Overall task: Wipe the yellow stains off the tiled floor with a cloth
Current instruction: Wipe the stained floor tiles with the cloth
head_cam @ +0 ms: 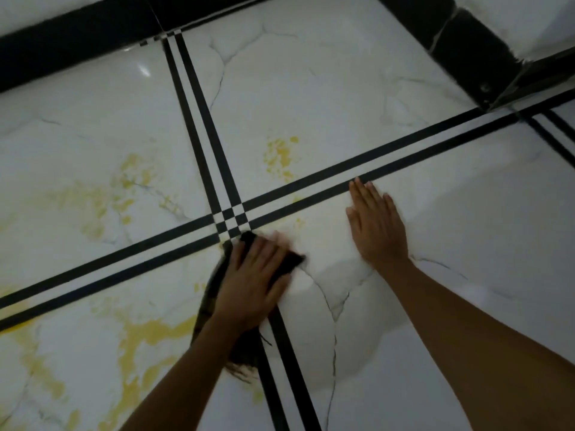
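1. White marbled tiled floor [342, 88], black double lines [199, 119] crossing mid-view.
2. Yellow stains [140, 337] on the left tiles.
3. My left hand [252, 275], fingers straight, presses the dark cloth [294, 261] just below the crossing.
4. My right hand [376, 225] lies flat on the tile, fingers extended.

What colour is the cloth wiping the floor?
Black: the cloth shows dark under the left hand in the head view.

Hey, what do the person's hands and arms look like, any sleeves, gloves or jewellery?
Both are bare. The left hand and right hand wear no gloves, and no ring shows. The left forearm and right forearm are uncovered to the frame's edge: no sleeve, watch or bracelet. The left hand is blurred, so fine marks cannot be told.
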